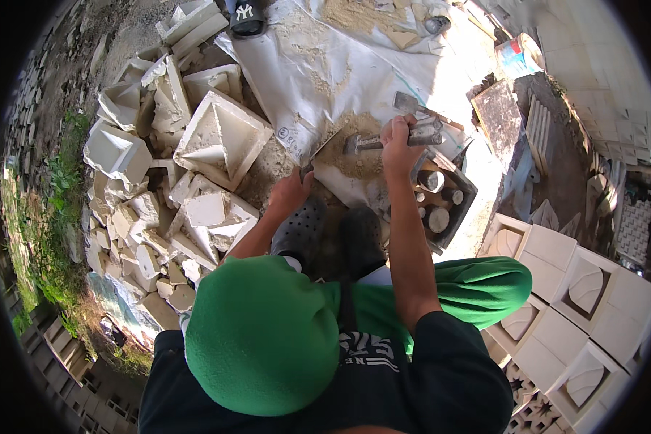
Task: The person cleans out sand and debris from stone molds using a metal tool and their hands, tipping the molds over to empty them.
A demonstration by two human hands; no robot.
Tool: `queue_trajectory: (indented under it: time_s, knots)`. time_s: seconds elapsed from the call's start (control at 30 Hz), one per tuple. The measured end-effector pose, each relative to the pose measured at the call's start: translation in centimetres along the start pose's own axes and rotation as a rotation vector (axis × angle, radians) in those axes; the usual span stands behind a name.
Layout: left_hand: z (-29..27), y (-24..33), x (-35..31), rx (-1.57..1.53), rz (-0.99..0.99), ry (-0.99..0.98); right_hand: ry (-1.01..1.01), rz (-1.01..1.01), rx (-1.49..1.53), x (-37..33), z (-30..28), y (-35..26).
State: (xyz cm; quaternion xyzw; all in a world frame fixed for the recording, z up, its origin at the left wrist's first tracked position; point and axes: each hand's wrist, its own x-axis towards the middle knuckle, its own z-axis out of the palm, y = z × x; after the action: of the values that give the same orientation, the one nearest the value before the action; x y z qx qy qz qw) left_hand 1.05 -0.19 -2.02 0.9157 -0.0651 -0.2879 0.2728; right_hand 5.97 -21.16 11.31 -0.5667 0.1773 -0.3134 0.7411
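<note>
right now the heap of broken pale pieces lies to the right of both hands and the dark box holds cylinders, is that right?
Not quite: the heap of broken pale pieces lies to the left of both hands, as the head view shows. The dark box does hold cylinders.

both forearms are bare and reach forward. the left forearm (255, 233) slants inward toward the middle, its lower part hidden, and the left hand (289, 194) is curled in a closed grip, back of the hand up. the right forearm (411, 246) runs almost straight ahead, and the right hand (398, 143) is closed in a fist, farther forward and well apart from the left.
</note>
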Motion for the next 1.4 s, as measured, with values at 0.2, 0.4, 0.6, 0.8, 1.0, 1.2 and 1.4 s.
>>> queue_trajectory:
  time_s: [0.2, 0.4, 0.6, 0.8, 1.0, 1.2, 1.4]
  knots:
    - [0.6, -0.8, -0.4, -0.015, -0.004, -0.007, -0.042, -0.027, 0.118, -0.7, 0.9, -8.1]
    - [0.5, -0.3, 0.1, 0.022, -0.028, -0.008, 0.146, 0.015, 0.065, -1.9, 1.1, -4.2]
    - [-0.3, 0.3, 0.6, -0.01, -0.01, -0.014, 0.075, 0.077, 0.014, 0.1, 0.8, -2.7]
    - [-0.3, -0.2, -0.1, -0.016, -0.043, -0.036, 0.095, -0.048, 0.027, -1.0, 2.0, -9.7]
    - [0.3, -0.2, 0.1, -0.016, 0.02, 0.041, 0.111, 0.02, -0.019, -2.0, 0.9, -0.9]
    - [0.2, -0.4, 0.0, -0.012, -0.036, -0.018, 0.05, 0.067, 0.038, -0.3, 1.7, -6.0]
    - [0.1, -0.2, 0.0, 0.008, -0.035, -0.025, 0.125, -0.057, 0.064, -0.5, 1.5, -4.2]
